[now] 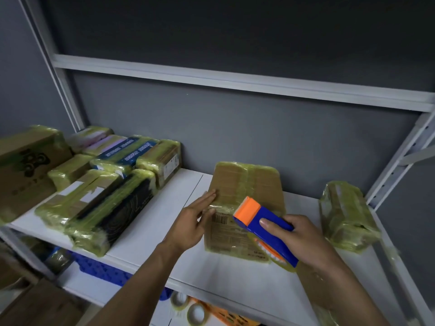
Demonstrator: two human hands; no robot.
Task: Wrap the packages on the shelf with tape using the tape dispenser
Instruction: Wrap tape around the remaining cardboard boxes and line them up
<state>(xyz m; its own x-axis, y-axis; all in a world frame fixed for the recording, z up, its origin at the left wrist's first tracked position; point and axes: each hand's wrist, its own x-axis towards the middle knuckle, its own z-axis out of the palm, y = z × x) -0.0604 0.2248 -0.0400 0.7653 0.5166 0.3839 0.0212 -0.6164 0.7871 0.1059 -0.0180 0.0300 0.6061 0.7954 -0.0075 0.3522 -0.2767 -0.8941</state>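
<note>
Nearest us, spare tape rolls (pixel 195 314) sit on the lower level. Above them our right hand (pixel 303 241) curls its fingers round the blue-and-orange tape dispenser (pixel 263 224), whose orange head rests on the flat cardboard package (pixel 244 184), likely so the tape runs straight across it. Our left hand (pixel 193 222) lies with fingers straight and together, pressing the package's left edge, we judge to stop it sliding on the white shelf (pixel 153 231). The package lies mid-shelf, partly taped. Further off, a wrapped parcel (pixel 346 215) stands at right and a pile of wrapped boxes (pixel 106 184) at left, out of the way of the work
</note>
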